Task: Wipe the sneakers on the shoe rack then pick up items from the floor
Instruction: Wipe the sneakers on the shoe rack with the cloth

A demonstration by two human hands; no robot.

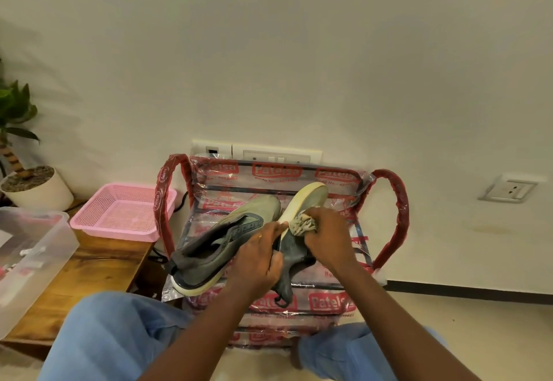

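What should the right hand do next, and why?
Probably slide the cloth on along the pale sole edge toward the toe. The right hand grips the crumpled cloth against the middle of that edge. The left hand holds the tilted sneaker steady over the shoe rack. The toe stretch beyond the cloth is uncovered. The other sneaker can wait.

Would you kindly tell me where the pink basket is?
Head view, left side: the pink basket rests on the wooden bench, between the clear box and the shoe rack.
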